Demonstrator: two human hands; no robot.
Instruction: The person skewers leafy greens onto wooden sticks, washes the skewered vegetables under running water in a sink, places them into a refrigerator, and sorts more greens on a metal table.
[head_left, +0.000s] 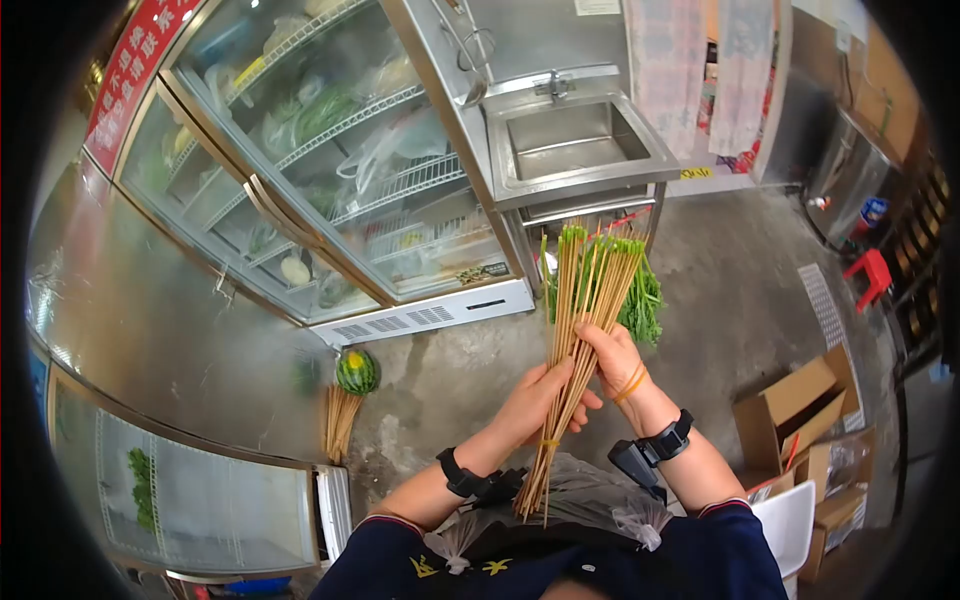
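Note:
A long bundle of thin wooden skewers (pixel 580 300) with green upper ends is held upright in front of my body. My left hand (pixel 540 400) is closed around its lower half, and my right hand (pixel 612 362) grips it a little higher, thumb lying across the sticks. A yellow band (pixel 549 442) circles the bundle near the bottom, where the sticks narrow together. At the top they fan apart. Orange rubber bands (pixel 631 383) sit around my right wrist. Leafy green vegetables (pixel 645 305) show behind the skewers, partly hidden by them.
A glass-door fridge (pixel 330 150) with bagged produce stands at the left, beside a steel sink (pixel 575 145). On the floor are a watermelon (pixel 357 371) and another bundle of sticks (pixel 340 425). Cardboard boxes (pixel 790 400) and a red stool (pixel 868 278) are at the right.

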